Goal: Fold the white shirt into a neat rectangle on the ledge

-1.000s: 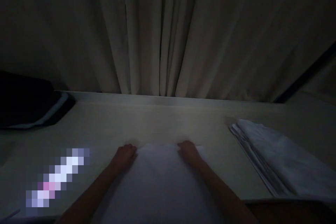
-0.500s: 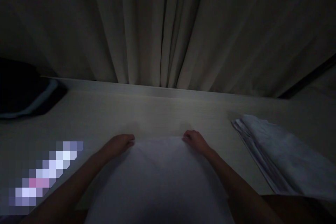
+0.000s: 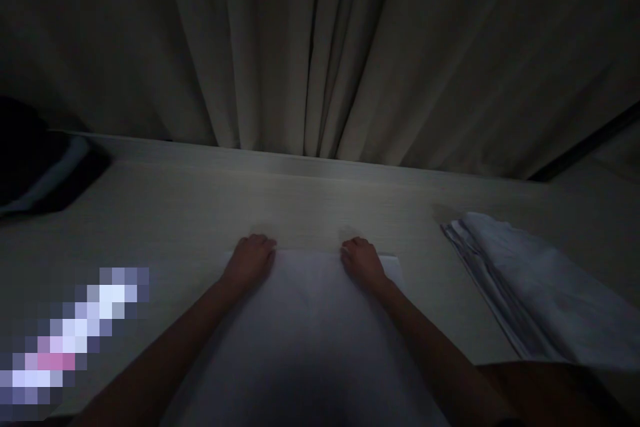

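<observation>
Palms down, fingers curled, a person's left hand (image 3: 251, 260) and right hand (image 3: 363, 263) rest at the far edge of a white cloth (image 3: 311, 307); whether they grip it is unclear.

- Pale table (image 3: 175, 203), with white sheet (image 3: 310, 307) spread at near centre
- Right: folded white fabric (image 3: 540, 287), in layers
- Left: dark object (image 3: 30, 173), pale-banded; pixelated bright item (image 3: 75, 328)

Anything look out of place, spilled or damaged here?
A pixelated patch at lower left looks odd, hiding what lies there. The folded cloths at right lie slanted on the table. In the dim light, no spill or damage shows on the white cloth.
</observation>
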`<action>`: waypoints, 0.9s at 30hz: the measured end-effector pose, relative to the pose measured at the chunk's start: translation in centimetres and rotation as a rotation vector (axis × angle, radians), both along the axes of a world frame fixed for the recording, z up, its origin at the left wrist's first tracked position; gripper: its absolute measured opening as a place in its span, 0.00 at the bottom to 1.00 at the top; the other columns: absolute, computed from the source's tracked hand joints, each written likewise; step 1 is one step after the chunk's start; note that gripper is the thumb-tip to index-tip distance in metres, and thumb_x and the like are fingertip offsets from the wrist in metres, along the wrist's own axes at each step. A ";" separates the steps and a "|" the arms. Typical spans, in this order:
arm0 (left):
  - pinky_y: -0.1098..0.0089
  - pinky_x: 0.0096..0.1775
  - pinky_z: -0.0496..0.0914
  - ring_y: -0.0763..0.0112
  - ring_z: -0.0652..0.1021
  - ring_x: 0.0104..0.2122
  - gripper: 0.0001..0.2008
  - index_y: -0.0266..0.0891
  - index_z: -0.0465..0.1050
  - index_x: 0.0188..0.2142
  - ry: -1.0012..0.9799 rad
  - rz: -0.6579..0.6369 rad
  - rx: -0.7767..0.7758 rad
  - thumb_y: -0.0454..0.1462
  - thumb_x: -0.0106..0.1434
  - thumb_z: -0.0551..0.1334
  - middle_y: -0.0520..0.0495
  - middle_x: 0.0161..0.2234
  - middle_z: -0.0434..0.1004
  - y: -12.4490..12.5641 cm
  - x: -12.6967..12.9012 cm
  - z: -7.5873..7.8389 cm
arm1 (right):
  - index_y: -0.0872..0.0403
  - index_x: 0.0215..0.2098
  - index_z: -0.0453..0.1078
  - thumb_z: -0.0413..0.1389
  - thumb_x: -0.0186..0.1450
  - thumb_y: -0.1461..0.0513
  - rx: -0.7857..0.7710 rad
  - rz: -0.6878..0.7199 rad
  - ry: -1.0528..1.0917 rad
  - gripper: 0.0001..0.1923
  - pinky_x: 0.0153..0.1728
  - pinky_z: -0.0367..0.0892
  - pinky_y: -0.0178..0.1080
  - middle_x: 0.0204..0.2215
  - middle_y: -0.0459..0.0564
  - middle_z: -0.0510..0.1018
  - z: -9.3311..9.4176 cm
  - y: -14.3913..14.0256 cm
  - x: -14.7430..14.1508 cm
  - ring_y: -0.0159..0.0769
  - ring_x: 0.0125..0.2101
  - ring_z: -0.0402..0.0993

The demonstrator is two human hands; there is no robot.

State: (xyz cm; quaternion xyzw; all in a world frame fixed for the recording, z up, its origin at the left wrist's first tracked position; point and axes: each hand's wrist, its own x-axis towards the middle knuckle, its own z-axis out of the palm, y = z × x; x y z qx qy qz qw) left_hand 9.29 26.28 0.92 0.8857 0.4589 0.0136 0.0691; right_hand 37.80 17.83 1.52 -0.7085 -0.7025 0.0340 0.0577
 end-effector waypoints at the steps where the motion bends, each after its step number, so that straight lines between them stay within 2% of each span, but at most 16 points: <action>1: 0.56 0.46 0.63 0.57 0.73 0.44 0.18 0.39 0.72 0.43 -0.035 -0.056 0.002 0.40 0.65 0.46 0.38 0.41 0.75 -0.3 1.0 0.0 | 0.54 0.48 0.70 0.47 0.66 0.58 0.002 0.028 0.018 0.16 0.47 0.59 0.39 0.44 0.56 0.74 0.2 0.1 -0.7 0.41 0.46 0.67; 4: 0.58 0.44 0.63 0.58 0.73 0.41 0.15 0.40 0.72 0.41 -0.104 -0.167 -0.008 0.41 0.65 0.49 0.40 0.39 0.75 -0.9 4.2 -0.5 | 0.52 0.48 0.70 0.49 0.65 0.58 -0.056 0.115 0.059 0.15 0.48 0.59 0.39 0.45 0.54 0.74 0.2 0.8 -2.6 0.39 0.46 0.68; 7: 0.58 0.41 0.64 0.58 0.73 0.39 0.13 0.38 0.72 0.39 -0.107 -0.140 0.001 0.40 0.64 0.51 0.39 0.38 0.75 -1.2 6.1 -1.4 | 0.53 0.44 0.72 0.51 0.64 0.59 -0.087 0.102 0.076 0.13 0.47 0.59 0.38 0.42 0.54 0.76 -0.4 1.6 -3.8 0.38 0.44 0.69; 11: 0.59 0.38 0.63 0.58 0.73 0.37 0.14 0.36 0.72 0.35 -0.123 -0.096 0.025 0.37 0.64 0.49 0.39 0.35 0.75 -1.4 6.2 -1.9 | 0.55 0.38 0.73 0.51 0.64 0.61 -0.077 0.073 0.090 0.11 0.45 0.60 0.37 0.38 0.54 0.77 -0.9 2.0 -3.9 0.37 0.41 0.70; 16: 0.61 0.40 0.63 0.62 0.74 0.38 0.16 0.38 0.71 0.37 -0.167 -0.086 0.024 0.39 0.67 0.45 0.42 0.35 0.75 -1.8 5.5 -0.3 | 0.55 0.40 0.73 0.48 0.65 0.62 -0.055 0.085 0.123 0.12 0.45 0.60 0.37 0.38 0.53 0.79 -0.2 2.6 -4.1 0.36 0.41 0.71; 21: 0.62 0.40 0.64 0.64 0.75 0.35 0.18 0.38 0.71 0.40 -0.148 -0.070 0.017 0.41 0.67 0.45 0.43 0.34 0.77 -1.0 6.7 0.9 | 0.53 0.41 0.74 0.48 0.65 0.63 -0.060 0.104 0.166 0.13 0.46 0.60 0.37 0.39 0.52 0.80 0.2 3.8 -4.5 0.36 0.42 0.71; 23: 0.62 0.40 0.64 0.62 0.75 0.35 0.17 0.38 0.72 0.39 -0.131 -0.063 0.026 0.40 0.66 0.46 0.42 0.33 0.77 -0.8 7.4 0.5 | 0.53 0.41 0.74 0.48 0.65 0.64 -0.055 0.108 0.183 0.13 0.47 0.60 0.38 0.39 0.52 0.79 0.0 4.0 -4.3 0.36 0.43 0.71; 27: 0.60 0.39 0.64 0.60 0.75 0.36 0.15 0.37 0.73 0.36 -0.110 -0.063 0.033 0.38 0.64 0.48 0.39 0.34 0.76 -0.9 8.6 -1.3 | 0.54 0.44 0.73 0.47 0.65 0.64 -0.026 0.085 0.216 0.15 0.51 0.59 0.39 0.43 0.53 0.78 -0.5 3.2 -3.4 0.37 0.46 0.69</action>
